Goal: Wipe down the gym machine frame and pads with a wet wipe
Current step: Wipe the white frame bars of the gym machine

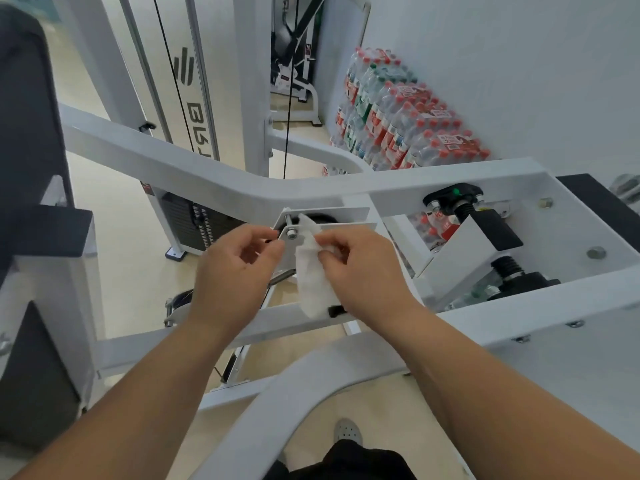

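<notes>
Below your hands, nearest you: dark trouser cloth [346, 462] and one grey perforated shoe [348, 433] on the pale floor, with a curved white frame tube [277, 393] crossing just under your forearms.

At your hands:
- Your right hand [363, 268] pinches the white wet wipe [313, 282] with curled fingers. The wipe hangs crumpled between your two hands, and its upper end lies against the pulley bracket [346, 216].
- Your left hand [235, 268] has its fingers curled and its tips at the bracket's left edge, beside the bolt [292, 233]. You cannot tell whether it grips anything.

Right of your right hand: two black threaded stops [453, 197] on the white machine frame [180, 168], and beyond them a black pad [602, 199].

Left of your left hand: a black upholstered pad [24, 98] mounted on white plates.

Beyond your left hand: the weight stack [194, 220] behind the angled frame beam, and a black cable [287, 98] running upward.

Farthest, beyond your right hand: shrink-wrapped packs of bottled water [398, 112] stacked against the white wall.
</notes>
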A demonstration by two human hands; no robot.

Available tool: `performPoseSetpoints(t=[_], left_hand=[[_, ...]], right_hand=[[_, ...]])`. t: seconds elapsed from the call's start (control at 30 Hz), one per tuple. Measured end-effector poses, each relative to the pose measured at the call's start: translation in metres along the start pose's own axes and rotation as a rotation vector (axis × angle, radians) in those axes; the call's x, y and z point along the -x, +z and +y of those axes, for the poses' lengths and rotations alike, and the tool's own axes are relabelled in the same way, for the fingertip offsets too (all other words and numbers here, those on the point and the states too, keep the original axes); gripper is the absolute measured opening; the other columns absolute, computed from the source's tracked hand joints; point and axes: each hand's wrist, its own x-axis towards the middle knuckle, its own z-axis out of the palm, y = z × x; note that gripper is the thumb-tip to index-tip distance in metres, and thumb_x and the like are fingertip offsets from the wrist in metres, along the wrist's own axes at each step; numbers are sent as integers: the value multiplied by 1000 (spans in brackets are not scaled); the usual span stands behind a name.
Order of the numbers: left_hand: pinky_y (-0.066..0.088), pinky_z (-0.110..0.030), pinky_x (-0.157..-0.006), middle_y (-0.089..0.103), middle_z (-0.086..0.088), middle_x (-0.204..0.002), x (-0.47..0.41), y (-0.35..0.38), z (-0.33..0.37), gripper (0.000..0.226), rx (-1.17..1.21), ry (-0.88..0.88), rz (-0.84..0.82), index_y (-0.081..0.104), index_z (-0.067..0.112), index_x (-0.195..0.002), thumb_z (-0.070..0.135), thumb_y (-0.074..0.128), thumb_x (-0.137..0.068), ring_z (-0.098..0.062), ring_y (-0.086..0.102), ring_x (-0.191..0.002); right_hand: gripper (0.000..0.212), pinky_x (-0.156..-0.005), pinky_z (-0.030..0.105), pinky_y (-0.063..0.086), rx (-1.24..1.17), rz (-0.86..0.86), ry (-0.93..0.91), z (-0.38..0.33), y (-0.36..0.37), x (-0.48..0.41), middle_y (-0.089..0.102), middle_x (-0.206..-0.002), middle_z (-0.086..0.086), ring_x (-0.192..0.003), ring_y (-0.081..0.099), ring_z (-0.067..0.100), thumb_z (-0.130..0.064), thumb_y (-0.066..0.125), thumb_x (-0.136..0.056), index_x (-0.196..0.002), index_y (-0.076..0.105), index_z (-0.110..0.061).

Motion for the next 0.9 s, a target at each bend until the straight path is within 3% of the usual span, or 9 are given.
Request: performPoseSetpoints(t=[0.1,0.2,0.27,0.37,0.47,0.63,0.7,0.8,0.9], left_hand=[[55,-26,-67,71,3,-83,2,3,-7,18,33,-44,-151,73,29,-106,27,74,-89,-11,66,-75],[54,-29,-67,73,-1,-82,8,7,-16,22,87,-74,-271,73,23,-110,19,74,-89,-15,69,-77],[52,-23,-63,73,-3,-77,12,9,-20,10,111,-104,-295,76,16,-99,15,74,-89,-12,67,-71],[51,-24,-62,72,-5,-69,13,8,-29,8,65,-171,-228,74,13,-82,16,73,-89,-15,66,-65],[54,-38,-66,71,-7,-67,8,7,-35,11,49,-252,-181,71,12,-76,15,76,-86,-24,69,-67],[60,-49,-70,70,-6,-66,-3,14,-30,18,32,-214,-38,69,16,-72,24,81,-81,-31,69,-69],[58,-47,-68,68,-8,-68,-9,17,-27,21,13,-180,26,66,17,-72,29,81,-81,-32,67,-69],[48,-36,-60,59,-3,-63,-14,20,-26,31,-25,-146,80,61,13,-74,34,82,-78,-20,55,-58],[43,-32,-60,55,1,-65,-20,21,-28,42,-104,-136,101,56,12,-77,44,84,-74,-14,47,-58]], right_hand=[[20,-64,30,52,-279,1,249,-6,8,-3,64,-80,-4,-74,66,16,-22,80,-83,-92,63,-29],[16,-61,28,49,-417,10,350,-11,16,0,66,-74,-3,-73,65,17,-20,81,-83,-76,67,-23],[7,-57,22,49,-502,-27,401,-11,20,4,69,-75,-6,-72,64,10,-16,77,-85,-82,74,-22],[19,-59,21,49,-495,-78,434,-8,25,11,71,-86,-10,-80,66,7,-10,74,-83,-97,76,-23],[16,-68,28,55,-459,-59,467,-8,28,9,68,-80,-7,-77,67,13,-8,78,-80,-87,74,-22],[20,-60,18,45,-609,219,525,-14,26,-13,59,-81,-6,-70,56,11,-11,77,-84,-85,60,-21],[20,-68,23,50,-771,282,553,-22,30,-12,58,-84,-4,-74,55,13,-10,75,-84,-88,57,-19],[24,-92,40,54,-1038,301,650,-31,44,1,64,-99,7,-89,59,20,-15,69,-77,-97,56,-17],[20,-106,40,51,-1475,321,701,-35,48,14,64,-114,13,-108,64,21,-6,49,-91,-110,56,-8]])
